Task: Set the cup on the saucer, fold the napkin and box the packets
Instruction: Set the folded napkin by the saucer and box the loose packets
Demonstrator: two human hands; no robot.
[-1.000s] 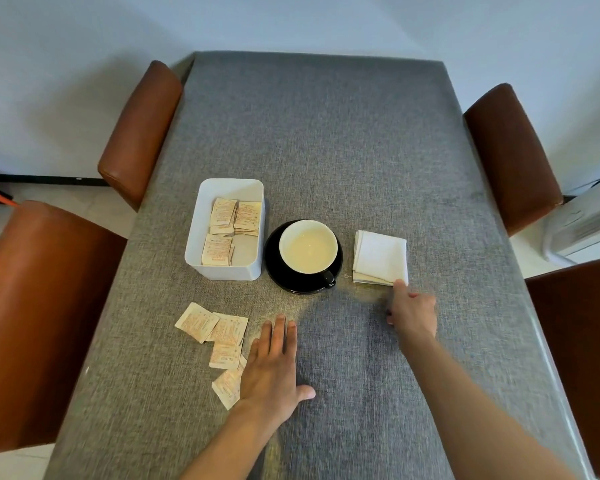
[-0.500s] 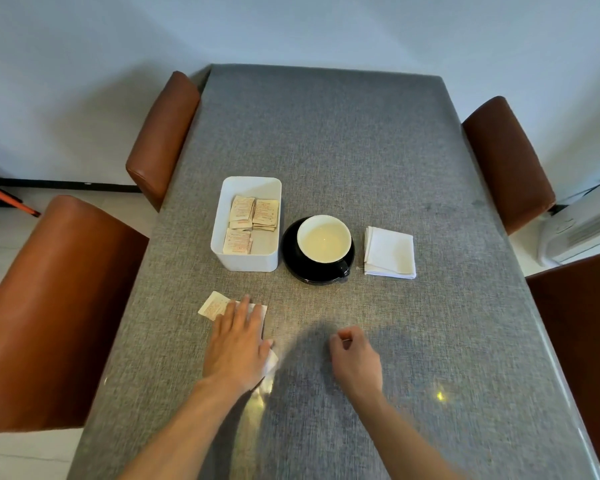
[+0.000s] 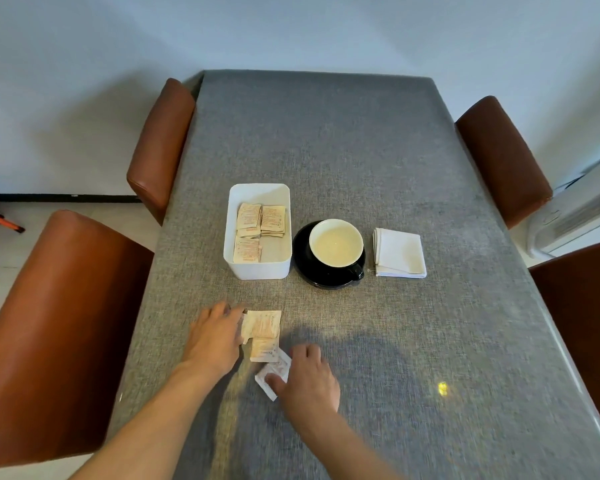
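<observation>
A black cup with a cream inside (image 3: 336,244) stands on a black saucer (image 3: 303,268) mid-table. To its right lies a folded white napkin (image 3: 399,252). To its left a white box (image 3: 257,268) holds several beige packets (image 3: 260,221). A few loose packets (image 3: 262,327) lie near the front of the table. My left hand (image 3: 215,337) rests flat against their left edge, fingers touching the top packet. My right hand (image 3: 305,379) presses its fingertips on the lowest packet (image 3: 274,372).
The grey cloth-covered table (image 3: 326,150) has brown leather chairs on both sides: two at the left (image 3: 160,147) and two at the right (image 3: 499,157). A white appliance (image 3: 579,220) stands on the floor at the far right.
My right hand has come from the napkin to the loose packets. My left hand has slid left and pushed the scattered packets together. The view has shifted.
</observation>
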